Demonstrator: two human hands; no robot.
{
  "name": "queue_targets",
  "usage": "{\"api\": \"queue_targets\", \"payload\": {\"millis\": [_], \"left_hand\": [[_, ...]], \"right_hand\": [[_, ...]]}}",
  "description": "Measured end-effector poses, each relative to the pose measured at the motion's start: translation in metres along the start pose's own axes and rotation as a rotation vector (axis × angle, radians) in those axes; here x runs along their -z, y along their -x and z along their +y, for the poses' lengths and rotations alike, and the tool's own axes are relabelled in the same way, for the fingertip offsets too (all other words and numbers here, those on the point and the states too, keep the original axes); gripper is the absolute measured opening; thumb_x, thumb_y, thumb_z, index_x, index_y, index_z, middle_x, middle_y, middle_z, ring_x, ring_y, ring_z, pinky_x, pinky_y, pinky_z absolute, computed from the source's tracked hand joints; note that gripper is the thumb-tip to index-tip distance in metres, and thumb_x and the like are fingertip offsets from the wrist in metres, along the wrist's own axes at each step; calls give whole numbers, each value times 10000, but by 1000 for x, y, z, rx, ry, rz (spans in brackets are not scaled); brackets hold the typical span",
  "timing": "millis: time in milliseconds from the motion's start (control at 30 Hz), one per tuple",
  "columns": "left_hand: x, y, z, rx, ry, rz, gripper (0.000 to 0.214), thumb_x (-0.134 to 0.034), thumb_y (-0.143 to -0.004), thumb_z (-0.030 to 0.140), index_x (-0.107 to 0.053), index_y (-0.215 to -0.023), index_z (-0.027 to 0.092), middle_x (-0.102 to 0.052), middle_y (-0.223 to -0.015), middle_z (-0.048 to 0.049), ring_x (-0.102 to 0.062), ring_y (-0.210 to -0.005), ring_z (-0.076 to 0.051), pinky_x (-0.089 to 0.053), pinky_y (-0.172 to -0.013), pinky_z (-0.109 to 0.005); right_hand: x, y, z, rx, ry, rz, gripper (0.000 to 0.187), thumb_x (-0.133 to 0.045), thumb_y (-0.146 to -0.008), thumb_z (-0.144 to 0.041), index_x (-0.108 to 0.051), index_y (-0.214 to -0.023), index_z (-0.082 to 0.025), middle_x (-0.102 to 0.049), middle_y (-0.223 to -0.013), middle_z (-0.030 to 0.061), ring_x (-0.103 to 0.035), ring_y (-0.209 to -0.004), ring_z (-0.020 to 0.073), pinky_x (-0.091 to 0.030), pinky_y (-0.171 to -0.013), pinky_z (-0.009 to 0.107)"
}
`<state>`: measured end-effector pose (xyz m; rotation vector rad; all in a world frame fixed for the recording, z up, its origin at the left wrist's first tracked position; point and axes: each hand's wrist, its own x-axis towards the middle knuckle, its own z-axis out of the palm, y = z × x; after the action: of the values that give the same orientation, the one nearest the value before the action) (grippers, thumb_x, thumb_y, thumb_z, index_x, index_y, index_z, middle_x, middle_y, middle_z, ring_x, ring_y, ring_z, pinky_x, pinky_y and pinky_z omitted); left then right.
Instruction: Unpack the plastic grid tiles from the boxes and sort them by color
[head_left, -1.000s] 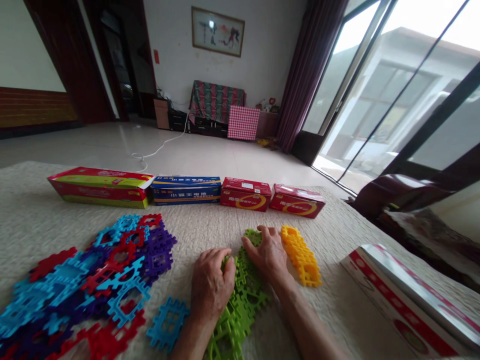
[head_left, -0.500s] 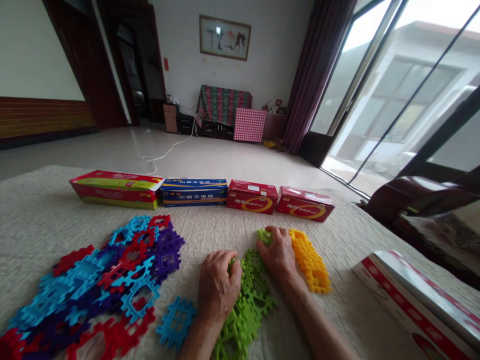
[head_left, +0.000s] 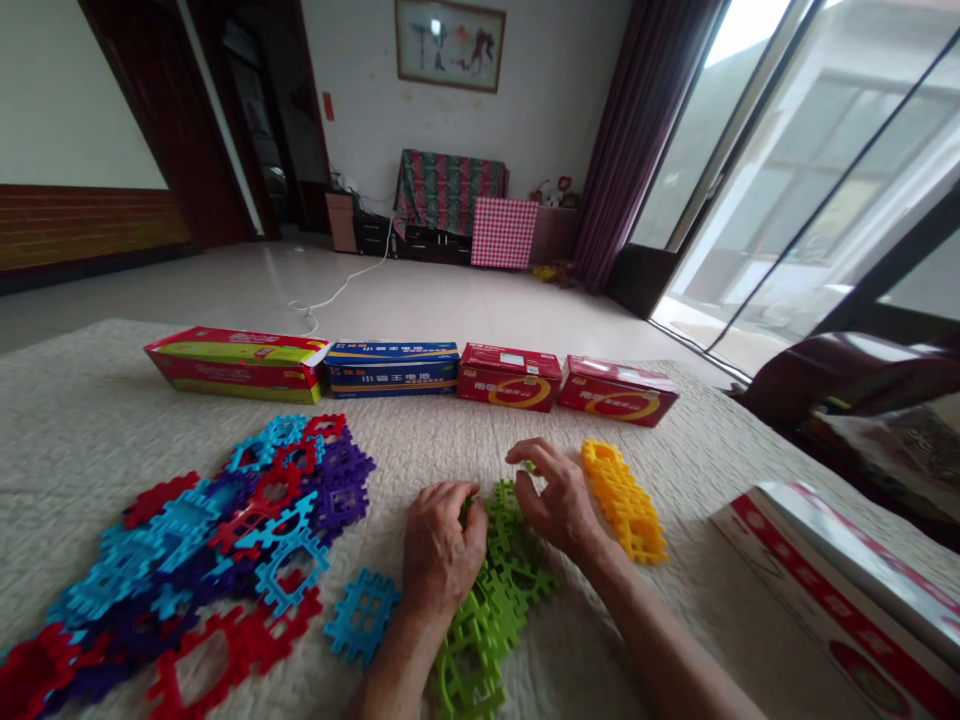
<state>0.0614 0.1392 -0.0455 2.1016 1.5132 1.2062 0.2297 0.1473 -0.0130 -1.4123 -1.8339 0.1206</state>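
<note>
My left hand [head_left: 446,535] curls over the upper left side of a pile of green interlocking plastic pieces [head_left: 499,600]. Its thumb and fingers close on a green piece, which mostly hides behind them. To the right of the pile, my right hand [head_left: 559,495] is held with its fingers bent and apart. A small bit of green shows behind its fingers; the rest is covered. A row of yellow interlocking pieces [head_left: 626,505] lies just right of this hand. One blue square piece [head_left: 363,616] rests beside my left wrist.
A heap of red, blue and purple pieces [head_left: 225,560] spreads over the left of the quilted cover [head_left: 420,445]. Along the far side stand a red-yellow box [head_left: 236,365], a blue box [head_left: 394,370] and two red boxes [head_left: 510,378]. A white-red box [head_left: 847,590] lies at right.
My right hand's fingers have lifted and spread, and the green piece by them is now mostly hidden. My left hand stays on the green pile. The view has tilted down slightly.
</note>
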Motion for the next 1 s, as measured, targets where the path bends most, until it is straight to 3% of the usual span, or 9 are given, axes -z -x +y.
{"api": "queue_targets", "payload": {"millis": [133, 233, 433, 567, 700, 867, 1000], "left_hand": [[1, 0, 1, -1, 7, 3, 180, -526, -850, 166, -684, -935, 174, -723, -938, -65, -627, -917, -243, -478, -874, -412], [1, 0, 1, -5, 6, 6, 176, -527, -851, 171, -683, -934, 176, -721, -933, -63, -625, -912, -240, -476, -873, -404], [0, 0, -1, -10, -4, -5, 171, -525, -854, 172, -679, -926, 181, -721, -927, -57, -629, -906, -236, -475, -869, -395], [-1, 0, -1, -10, -2, 2, 172, -523, -852, 167, -678, -923, 186, -722, -927, -54, -631, -900, -232, -475, -866, -390], [-1, -1, -1, -5, -2, 7, 179, -519, -849, 161, -683, -918, 186, -725, -924, -54, -631, -893, -229, -475, -862, -384], [-1, 0, -1, -6, -11, 16, 181, -528, -840, 158, -688, -922, 185, -724, -924, -53, -631, -907, -228, -476, -874, -381], [-1, 0, -1, -13, -19, 25, 175, -530, -841, 164, -688, -913, 190, -725, -929, -50, -636, -905, -226, -479, -873, -381]], "right_hand": [[11, 13, -3, 136, -74, -187, 377, -445, -623, -48, -627, -898, -232, -669, -1043, 36, -596, -1048, 198, -458, -956, 364], [16, 25, 0, 133, -89, -301, 516, -418, -565, -33, -634, -995, -219, -629, -1210, 61, -543, -1178, 223, -401, -1039, 426], [18, 25, 8, 115, -149, -402, 502, -424, -592, -33, -629, -1021, -196, -602, -1260, 92, -535, -1196, 239, -397, -1044, 455], [16, 23, 11, 150, -140, -385, 460, -432, -634, -31, -609, -1025, -196, -601, -1229, 93, -530, -1178, 233, -400, -1033, 451], [13, 27, 12, 158, -139, -324, 320, -440, -790, -86, -606, -1035, -208, -620, -1193, 82, -559, -1131, 209, -431, -1003, 399], [6, 28, 13, -50, -114, -92, 254, -378, -959, -257, -584, -1088, -183, -687, -878, 53, -650, -797, 162, -511, -744, 280], [0, 24, 15, -90, -83, -60, 291, -345, -978, -268, -577, -1123, -169, -646, -710, 16, -611, -620, 144, -485, -605, 253]]}}
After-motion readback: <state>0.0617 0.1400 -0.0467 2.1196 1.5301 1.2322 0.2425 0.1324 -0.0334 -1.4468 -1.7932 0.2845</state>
